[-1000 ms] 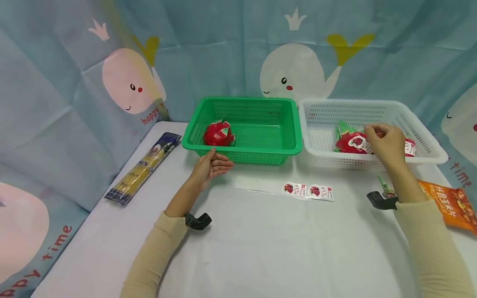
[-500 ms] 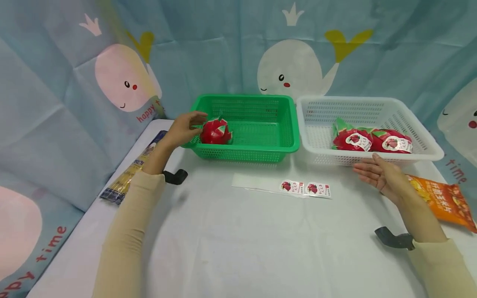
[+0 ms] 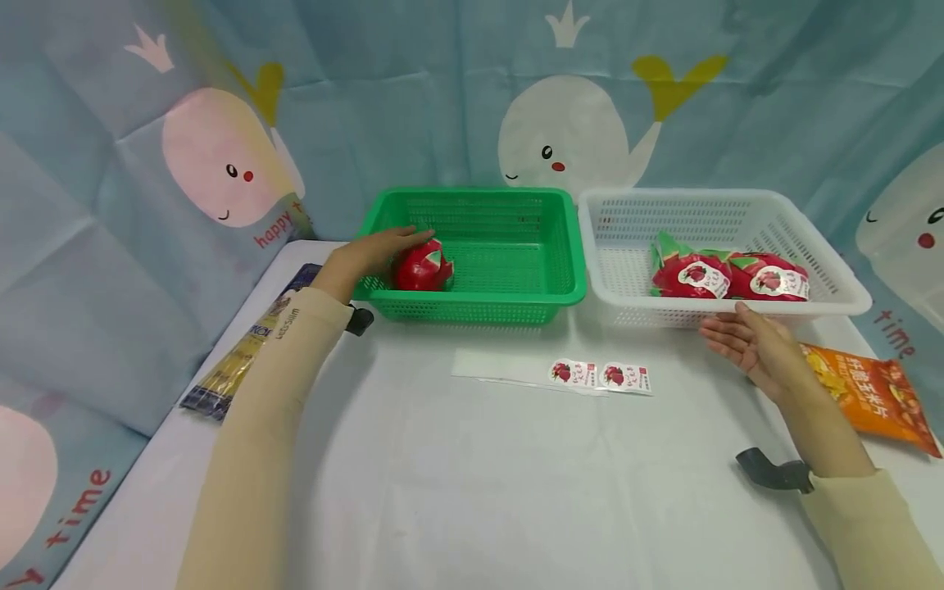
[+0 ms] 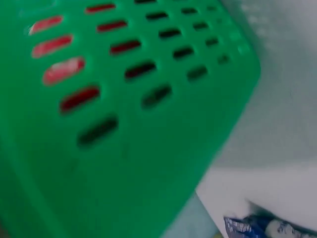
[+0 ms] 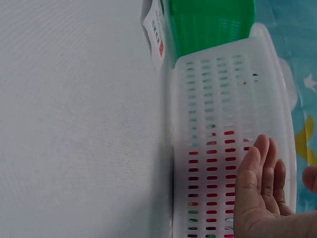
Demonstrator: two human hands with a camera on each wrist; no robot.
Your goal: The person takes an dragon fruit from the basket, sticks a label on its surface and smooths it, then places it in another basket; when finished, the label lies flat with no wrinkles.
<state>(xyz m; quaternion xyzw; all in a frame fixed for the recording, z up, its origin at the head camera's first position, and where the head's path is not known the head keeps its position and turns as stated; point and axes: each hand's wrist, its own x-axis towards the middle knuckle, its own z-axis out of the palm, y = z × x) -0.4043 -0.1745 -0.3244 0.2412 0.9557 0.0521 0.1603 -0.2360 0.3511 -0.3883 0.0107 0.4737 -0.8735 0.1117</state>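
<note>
In the head view, a red dragon fruit (image 3: 424, 270) with green-tipped scales sits at the left end of the green basket (image 3: 472, 299). My left hand (image 3: 378, 248) reaches over that basket's left rim, with fairly straight fingers lying across the fruit's upper left; the thumb is hidden. The left wrist view shows only the green basket wall (image 4: 143, 163), with red behind its slots. Two dragon fruits (image 3: 677, 283) (image 3: 755, 264) with white stickers lie side by side in the white basket (image 3: 726, 308). My right hand (image 3: 760, 348) is relaxed at its front wall, holding nothing.
On the white table (image 3: 516, 467) lies a strip of stickers (image 3: 509, 369) before the baskets. A spaghetti pack (image 3: 236, 360) is at left, partly behind my left forearm. An orange snack bag (image 3: 873, 397) lies at right. A blue whale-print cloth (image 3: 413, 123) hangs behind.
My left hand has moved from the green basket's front, round to its left rim and over the dragon fruit. My right hand has withdrawn from the white basket's fruits to its front.
</note>
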